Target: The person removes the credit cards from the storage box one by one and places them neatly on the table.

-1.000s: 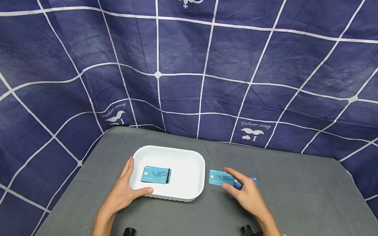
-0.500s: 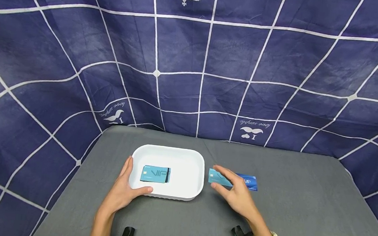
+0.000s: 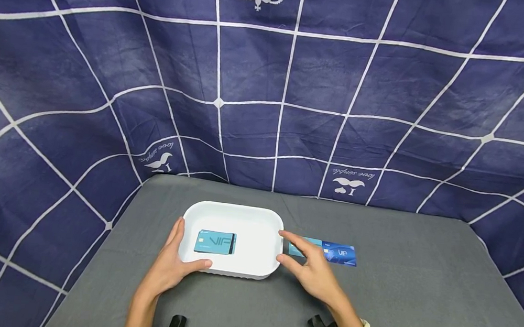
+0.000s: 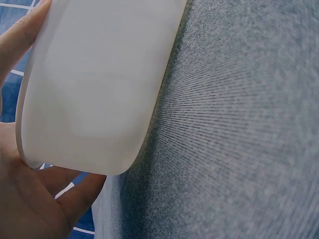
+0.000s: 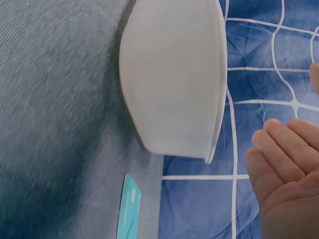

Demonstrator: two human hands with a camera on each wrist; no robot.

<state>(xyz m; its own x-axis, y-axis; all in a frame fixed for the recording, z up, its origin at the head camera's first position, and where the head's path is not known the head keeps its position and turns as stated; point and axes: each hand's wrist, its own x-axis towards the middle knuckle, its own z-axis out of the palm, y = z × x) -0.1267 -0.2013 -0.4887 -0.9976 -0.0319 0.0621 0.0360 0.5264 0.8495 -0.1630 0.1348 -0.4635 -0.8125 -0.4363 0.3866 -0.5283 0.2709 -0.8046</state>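
Nearest me, the left hand [image 3: 169,265] angles inward, its grip spread straight-fingered round the left end and near side of a white tray [image 3: 259,245]; the right hand [image 3: 315,271] slants leftward, grip apart, fingertips right by the other end. The tray sits left of the bench's [image 3: 420,289] middle, long axis following the far edge, like the cards [image 3: 214,242] inside.

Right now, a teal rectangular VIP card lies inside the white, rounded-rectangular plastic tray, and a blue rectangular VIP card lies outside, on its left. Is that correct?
Not quite: the blue VIP card lies outside, to the right of the tray, as the head view shows. The teal VIP card does lie inside.
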